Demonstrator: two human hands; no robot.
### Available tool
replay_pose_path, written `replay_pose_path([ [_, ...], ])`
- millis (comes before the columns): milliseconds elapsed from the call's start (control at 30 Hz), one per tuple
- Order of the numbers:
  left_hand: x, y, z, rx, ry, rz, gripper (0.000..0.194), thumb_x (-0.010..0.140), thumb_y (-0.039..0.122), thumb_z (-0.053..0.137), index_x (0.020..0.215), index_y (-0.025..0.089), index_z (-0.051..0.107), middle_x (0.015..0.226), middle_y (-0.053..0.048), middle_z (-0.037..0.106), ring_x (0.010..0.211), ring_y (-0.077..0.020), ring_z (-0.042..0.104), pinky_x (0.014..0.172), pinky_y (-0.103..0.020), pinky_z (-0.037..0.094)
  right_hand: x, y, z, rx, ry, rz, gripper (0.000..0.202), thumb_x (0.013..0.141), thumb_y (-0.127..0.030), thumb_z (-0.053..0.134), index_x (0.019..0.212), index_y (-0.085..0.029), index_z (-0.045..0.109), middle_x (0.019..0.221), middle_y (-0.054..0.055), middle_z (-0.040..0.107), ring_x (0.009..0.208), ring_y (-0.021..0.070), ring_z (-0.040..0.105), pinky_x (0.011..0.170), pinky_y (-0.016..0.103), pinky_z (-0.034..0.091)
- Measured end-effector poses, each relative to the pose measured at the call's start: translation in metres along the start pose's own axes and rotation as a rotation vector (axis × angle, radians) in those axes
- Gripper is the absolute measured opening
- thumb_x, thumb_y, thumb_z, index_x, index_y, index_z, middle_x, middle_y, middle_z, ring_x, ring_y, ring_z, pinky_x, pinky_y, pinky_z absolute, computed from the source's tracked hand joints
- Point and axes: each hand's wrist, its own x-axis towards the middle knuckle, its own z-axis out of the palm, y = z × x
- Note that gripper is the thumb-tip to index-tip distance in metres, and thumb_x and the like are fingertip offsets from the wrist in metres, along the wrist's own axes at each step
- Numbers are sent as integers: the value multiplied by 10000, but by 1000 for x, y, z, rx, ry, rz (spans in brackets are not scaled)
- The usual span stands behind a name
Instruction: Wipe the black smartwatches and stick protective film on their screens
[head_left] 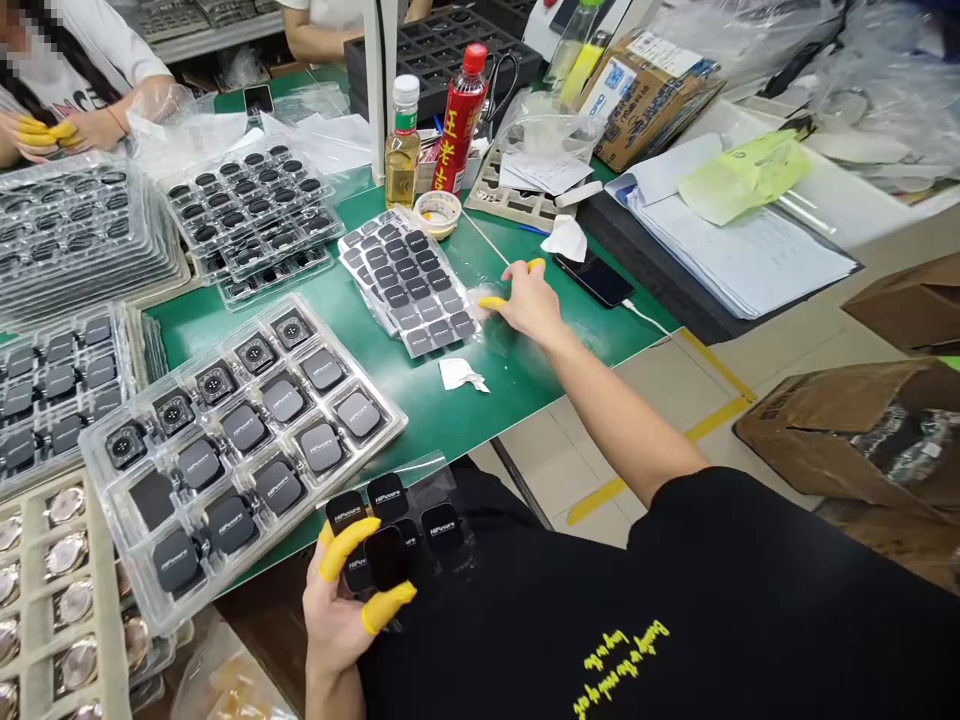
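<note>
My left hand [341, 605], low in the view, has yellow finger cots on. Its thumb and finger grip a dark square watch case [386, 558] by its edges. A clear sheet of black HiFuture stickers [442, 525] sits behind the case, against the same hand. My right hand [531, 302] is over the green table with its cotted fingers apart and nothing visible between them. It is beside a stack of sticker sheets [420, 285] and a thin white stick [487, 242]. A clear tray [247, 445] holds watch cases, most covered by HiFuture stickers.
More loaded trays [67, 240] are stacked at the left. A tape roll [438, 214], oil-coloured bottle [403, 150] and red bottle [459, 125] stand at the back. A charging phone [594, 277] lies near the right edge. A co-worker's hands [56, 135] show at top left.
</note>
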Motion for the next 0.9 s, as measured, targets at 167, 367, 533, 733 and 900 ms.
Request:
replay_pose_path([
  [167, 5, 3, 0, 5, -20, 20, 594, 783, 642, 1051, 1214, 257, 916, 1156, -103, 906, 1037, -285, 899, 915, -369, 778, -80, 9, 7, 49, 13, -187, 367, 1095, -393, 578, 1396, -223, 702, 1298, 192, 717, 1058, 340, 686, 969, 479, 549],
  [367, 23, 14, 10, 2, -129, 65, 688, 723, 686, 1075, 1219, 240, 909, 1157, -105, 891, 1028, -284, 871, 945, -408, 756, -143, 1, 46, 103, -143, -405, 260, 1042, -425, 647, 1152, -256, 811, 1139, 184, 747, 1139, 407, 695, 864, 492, 571],
  [533, 29, 18, 12, -76, -148, 66, 702, 731, 635, 1091, 1289, 259, 891, 1196, -105, 889, 1086, -291, 861, 1008, -427, 732, -165, -15, 12, 206, -74, -509, 246, 1113, -418, 578, 1135, -277, 778, 1082, 187, 742, 1029, 413, 706, 895, 573, 572],
  [733, 24, 13, 13, -179, -149, 61, 691, 805, 664, 1033, 1350, 268, 875, 1232, -115, 893, 1135, -304, 863, 1057, -459, 714, -228, -59, -66, 272, -186, -1182, 306, 1127, -233, 666, 1352, -410, 777, 1089, 78, 812, 900, 297, 744, 757, 468, 588],
  [900, 20, 14, 9, -212, -135, 104, 691, 838, 639, 1021, 1416, 295, 859, 1254, -100, 913, 1093, -286, 889, 1003, -406, 717, -244, -106, -61, 160, -223, -1669, 444, 1128, -93, 619, 1527, -268, 708, 983, 39, 816, 903, 240, 757, 719, 415, 542],
])
